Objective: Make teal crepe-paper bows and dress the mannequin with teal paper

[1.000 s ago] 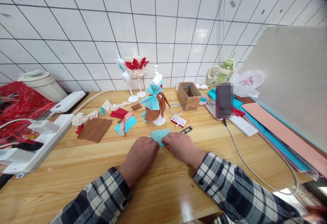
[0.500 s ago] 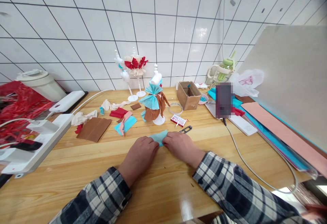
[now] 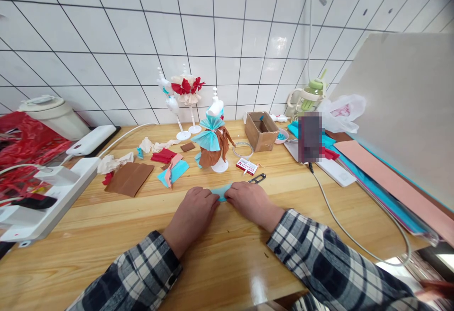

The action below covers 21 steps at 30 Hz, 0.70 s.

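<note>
A narrow piece of light blue crepe paper [image 3: 222,192] lies low over the table between my hands. My left hand [image 3: 196,214] has its fingers closed on the paper's left end. On the right end, the fingers of my right hand [image 3: 248,203] are closed too. Just beyond stands a small white dress form [image 3: 215,108] in a brown crepe-paper skirt [image 3: 222,147] with a blue pleated bow [image 3: 212,132]. Thread snips [image 3: 258,178] lie right behind my right hand, near a red and white small box [image 3: 247,165].
Paper scraps, including a brown sheet [image 3: 129,178] and a blue piece [image 3: 174,173], lie to the left. A cardboard box [image 3: 261,132], a ring [image 3: 243,149] and a phone on a stand [image 3: 310,138] are to the right. A power strip [image 3: 53,202] sits far left; a cable [image 3: 340,226] curves along the right.
The blue paper between my hands now shows as a narrower strip, its upper edge folded down. Both hands stay in nearly the same place.
</note>
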Each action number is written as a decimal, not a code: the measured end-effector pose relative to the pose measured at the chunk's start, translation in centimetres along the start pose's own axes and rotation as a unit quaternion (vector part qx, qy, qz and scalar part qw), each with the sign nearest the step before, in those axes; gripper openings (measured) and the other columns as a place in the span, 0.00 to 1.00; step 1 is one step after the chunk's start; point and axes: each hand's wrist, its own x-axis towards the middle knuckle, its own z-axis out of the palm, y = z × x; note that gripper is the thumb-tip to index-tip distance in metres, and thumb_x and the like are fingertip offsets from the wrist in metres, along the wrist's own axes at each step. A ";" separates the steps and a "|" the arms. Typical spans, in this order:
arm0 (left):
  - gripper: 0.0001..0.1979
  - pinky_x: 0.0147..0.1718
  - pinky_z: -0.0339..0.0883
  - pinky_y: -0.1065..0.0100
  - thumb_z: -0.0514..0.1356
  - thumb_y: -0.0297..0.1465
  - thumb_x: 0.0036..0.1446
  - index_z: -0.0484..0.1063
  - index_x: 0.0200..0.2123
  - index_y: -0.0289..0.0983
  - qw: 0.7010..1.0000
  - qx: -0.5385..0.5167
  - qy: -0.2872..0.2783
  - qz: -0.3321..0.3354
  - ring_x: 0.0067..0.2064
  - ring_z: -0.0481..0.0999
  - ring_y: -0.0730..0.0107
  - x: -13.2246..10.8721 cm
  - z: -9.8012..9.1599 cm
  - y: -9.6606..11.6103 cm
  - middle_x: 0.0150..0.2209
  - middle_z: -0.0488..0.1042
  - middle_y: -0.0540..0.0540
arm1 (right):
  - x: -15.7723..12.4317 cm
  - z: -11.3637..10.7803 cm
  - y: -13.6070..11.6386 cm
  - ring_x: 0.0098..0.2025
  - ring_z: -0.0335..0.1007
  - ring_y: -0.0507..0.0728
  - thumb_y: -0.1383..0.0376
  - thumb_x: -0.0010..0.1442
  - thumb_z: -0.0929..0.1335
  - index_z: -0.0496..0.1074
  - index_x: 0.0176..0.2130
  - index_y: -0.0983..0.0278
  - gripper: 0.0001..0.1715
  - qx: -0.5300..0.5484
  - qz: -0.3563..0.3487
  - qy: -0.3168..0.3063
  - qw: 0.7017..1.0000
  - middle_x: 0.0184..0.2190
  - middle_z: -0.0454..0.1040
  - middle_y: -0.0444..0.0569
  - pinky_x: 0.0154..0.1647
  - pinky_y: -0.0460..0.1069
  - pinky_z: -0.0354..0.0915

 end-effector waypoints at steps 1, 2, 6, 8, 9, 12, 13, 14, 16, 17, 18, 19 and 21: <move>0.12 0.41 0.64 0.59 0.52 0.31 0.64 0.76 0.37 0.38 1.000 0.000 -0.002 0.002 0.37 0.73 0.61 0.0 0.0 0.0 0.32 0.76 0.44 | 0.0 0.0 0.0 0.38 0.70 0.55 0.64 0.66 0.62 0.73 0.38 0.60 0.10 -0.003 -0.001 0.000 1.000 0.34 0.73 0.47 0.36 0.47 0.61; 0.13 0.41 0.64 0.59 0.52 0.31 0.64 0.76 0.36 0.38 1.000 0.002 -0.006 0.005 0.36 0.72 0.61 0.0 -0.1 0.1 0.31 0.75 0.44 | 0.0 -0.1 -0.1 0.38 0.70 0.55 0.64 0.65 0.62 0.73 0.38 0.60 0.10 -0.006 -0.004 0.001 1.000 0.34 0.73 0.47 0.36 0.47 0.62; 0.12 0.41 0.64 0.59 0.52 0.30 0.63 0.76 0.34 0.38 1.000 0.007 0.010 0.006 0.38 0.71 0.61 0.1 -0.3 0.3 0.33 0.74 0.44 | -0.1 -0.2 -0.1 0.39 0.70 0.55 0.65 0.65 0.62 0.73 0.37 0.60 0.10 -0.013 -0.007 0.004 1.000 0.35 0.73 0.48 0.37 0.47 0.62; 0.12 0.41 0.64 0.60 0.52 0.30 0.63 0.76 0.34 0.38 1.000 0.010 0.014 0.006 0.39 0.71 0.62 0.1 -0.4 0.3 0.35 0.74 0.44 | -0.1 -0.3 -0.1 0.38 0.71 0.55 0.64 0.66 0.62 0.72 0.38 0.59 0.10 -0.012 0.000 -0.005 1.000 0.35 0.73 0.47 0.35 0.47 0.62; 0.12 0.41 0.64 0.60 0.52 0.30 0.63 0.75 0.34 0.38 1.000 0.013 0.011 0.008 0.39 0.72 0.62 0.1 -0.4 0.3 0.34 0.74 0.44 | -0.1 -0.3 -0.1 0.37 0.71 0.55 0.64 0.66 0.62 0.72 0.39 0.59 0.10 -0.011 0.005 -0.010 1.000 0.34 0.73 0.47 0.35 0.47 0.62; 0.12 0.45 0.62 0.58 0.51 0.29 0.64 0.75 0.34 0.40 1.000 0.024 -0.002 0.016 0.37 0.72 0.63 0.1 -0.4 0.1 0.31 0.75 0.46 | -0.1 -0.3 -0.1 0.37 0.72 0.55 0.62 0.66 0.61 0.72 0.40 0.60 0.10 -0.007 0.014 -0.020 1.000 0.35 0.73 0.47 0.34 0.46 0.63; 0.12 0.48 0.61 0.56 0.51 0.29 0.64 0.75 0.34 0.40 1.000 0.026 -0.001 0.016 0.37 0.72 0.64 0.0 -0.4 0.1 0.31 0.75 0.47 | 0.0 -0.2 -0.1 0.38 0.72 0.55 0.62 0.66 0.61 0.72 0.40 0.60 0.11 -0.007 0.015 -0.022 1.000 0.35 0.73 0.47 0.34 0.46 0.63; 0.13 0.50 0.59 0.54 0.51 0.29 0.64 0.75 0.34 0.41 1.000 0.027 0.002 0.015 0.37 0.73 0.64 0.0 -0.4 0.1 0.31 0.75 0.48 | 0.0 -0.2 -0.1 0.38 0.72 0.55 0.62 0.66 0.61 0.72 0.40 0.60 0.11 -0.008 0.015 -0.023 1.000 0.35 0.73 0.48 0.35 0.47 0.63; 0.13 0.54 0.55 0.51 0.51 0.30 0.64 0.75 0.34 0.41 0.999 0.030 0.010 0.013 0.37 0.73 0.65 0.0 -0.4 0.1 0.31 0.75 0.48 | 0.0 -0.2 -0.2 0.39 0.72 0.55 0.63 0.66 0.61 0.72 0.39 0.61 0.12 -0.009 0.013 -0.021 1.000 0.36 0.73 0.48 0.36 0.47 0.63; 0.13 0.55 0.54 0.50 0.51 0.30 0.64 0.75 0.34 0.41 0.999 0.031 0.012 0.013 0.38 0.73 0.64 0.0 -0.4 0.1 0.31 0.75 0.48 | 0.0 -0.2 -0.2 0.40 0.72 0.55 0.63 0.66 0.61 0.72 0.39 0.61 0.11 -0.009 0.012 -0.018 1.000 0.36 0.73 0.48 0.37 0.47 0.63; 0.13 0.56 0.53 0.49 0.50 0.30 0.64 0.75 0.34 0.41 0.999 0.033 0.013 0.013 0.38 0.74 0.64 0.0 -0.4 0.2 0.31 0.76 0.48 | 0.0 -0.3 -0.2 0.40 0.72 0.55 0.64 0.66 0.61 0.72 0.39 0.61 0.11 -0.009 0.012 -0.016 1.000 0.37 0.73 0.49 0.37 0.47 0.63; 0.13 0.56 0.53 0.49 0.50 0.30 0.64 0.75 0.34 0.41 0.999 0.033 0.013 0.013 0.38 0.74 0.64 0.0 -0.3 0.2 0.31 0.76 0.48 | 0.0 -0.3 -0.3 0.41 0.72 0.55 0.64 0.66 0.61 0.72 0.39 0.61 0.12 -0.010 0.015 -0.017 1.000 0.38 0.73 0.49 0.37 0.47 0.63; 0.13 0.56 0.53 0.49 0.51 0.30 0.64 0.75 0.34 0.41 0.999 0.029 0.013 0.012 0.37 0.74 0.64 0.0 -0.2 0.1 0.31 0.76 0.48 | 0.0 -0.4 -0.4 0.40 0.72 0.55 0.63 0.67 0.60 0.72 0.40 0.61 0.12 -0.011 0.021 -0.027 0.999 0.38 0.73 0.50 0.36 0.47 0.64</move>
